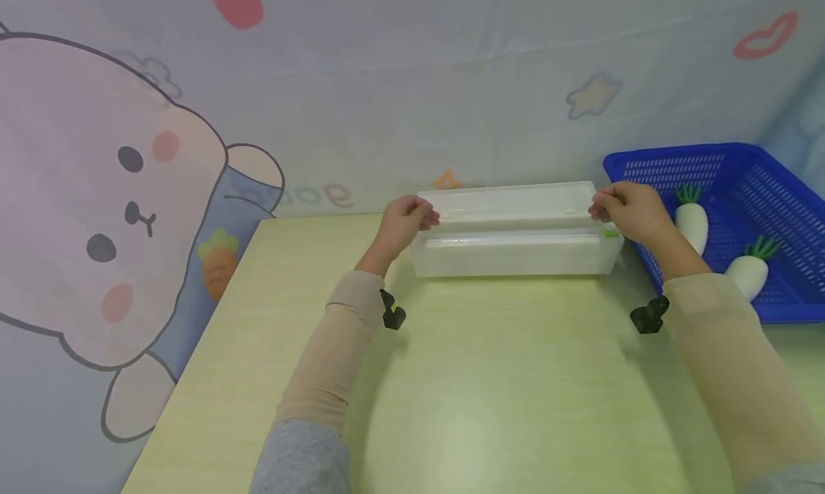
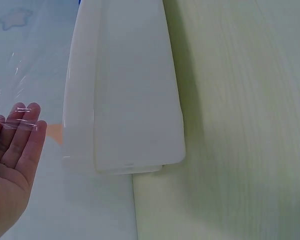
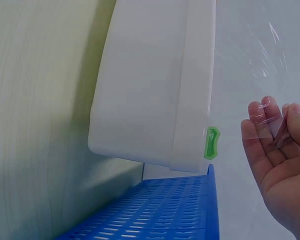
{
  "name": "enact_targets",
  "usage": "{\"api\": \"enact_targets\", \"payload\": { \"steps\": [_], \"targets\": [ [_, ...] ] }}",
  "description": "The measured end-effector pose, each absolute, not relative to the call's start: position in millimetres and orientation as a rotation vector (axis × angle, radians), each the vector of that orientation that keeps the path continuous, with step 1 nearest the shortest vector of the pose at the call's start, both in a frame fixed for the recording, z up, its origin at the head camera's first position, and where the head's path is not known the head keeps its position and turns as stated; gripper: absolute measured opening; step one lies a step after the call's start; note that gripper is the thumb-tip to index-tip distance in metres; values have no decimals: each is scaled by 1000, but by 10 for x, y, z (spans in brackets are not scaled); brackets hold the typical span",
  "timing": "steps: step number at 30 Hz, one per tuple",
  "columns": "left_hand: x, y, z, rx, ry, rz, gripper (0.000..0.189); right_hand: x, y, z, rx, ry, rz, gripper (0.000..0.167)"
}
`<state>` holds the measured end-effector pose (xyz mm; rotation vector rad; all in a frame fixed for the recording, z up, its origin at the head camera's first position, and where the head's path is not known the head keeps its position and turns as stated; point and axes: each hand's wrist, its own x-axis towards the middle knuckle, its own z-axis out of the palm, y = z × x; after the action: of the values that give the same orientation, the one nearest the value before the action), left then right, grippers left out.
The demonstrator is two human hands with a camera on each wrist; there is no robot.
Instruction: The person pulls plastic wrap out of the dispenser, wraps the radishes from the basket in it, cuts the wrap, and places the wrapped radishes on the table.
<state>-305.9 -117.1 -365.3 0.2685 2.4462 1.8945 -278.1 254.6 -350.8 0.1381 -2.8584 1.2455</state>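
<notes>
A long white cling film dispenser (image 1: 515, 256) stands at the back of the table with its lid (image 1: 509, 199) raised. Clear cling film (image 2: 21, 82) stretches above it, seen by its glints in both wrist views. My left hand (image 1: 401, 225) pinches the film's left side, at the dispenser's left end. At the other end, my right hand (image 1: 631, 211) pinches the film between thumb and fingers, where it bunches into folds (image 3: 280, 131). A small green slider (image 3: 211, 143) sits at the dispenser's right end. The roll inside is hidden.
A blue plastic basket (image 1: 709, 152) stands close to the dispenser's right end. Two white radishes with green tops, one nearer the back (image 1: 692, 225) and one in front (image 1: 748, 275), lie in it. A printed cloth (image 1: 399, 86) hangs behind the pale wooden table (image 1: 490, 365).
</notes>
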Motion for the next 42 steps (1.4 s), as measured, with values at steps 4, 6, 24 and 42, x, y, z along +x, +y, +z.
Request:
{"api": "enact_targets", "payload": {
  "steps": [4,6,24,42],
  "targets": [
    [-3046,-1173,-3606,262,2448,1891,19,-2780,2551,-3477,134,-2854,1234,45],
    [-3041,-1175,-3593,264,2452,1889,19,-2776,2547,-3461,135,-2853,1231,44],
    [-3000,-1183,-3484,288,2435,1925,18,-2714,2547,-3314,178,-2821,1221,40],
    [-3038,-1206,-3350,322,2446,1921,24,-2695,2547,-3152,163,-2857,1187,46]
  ]
}}
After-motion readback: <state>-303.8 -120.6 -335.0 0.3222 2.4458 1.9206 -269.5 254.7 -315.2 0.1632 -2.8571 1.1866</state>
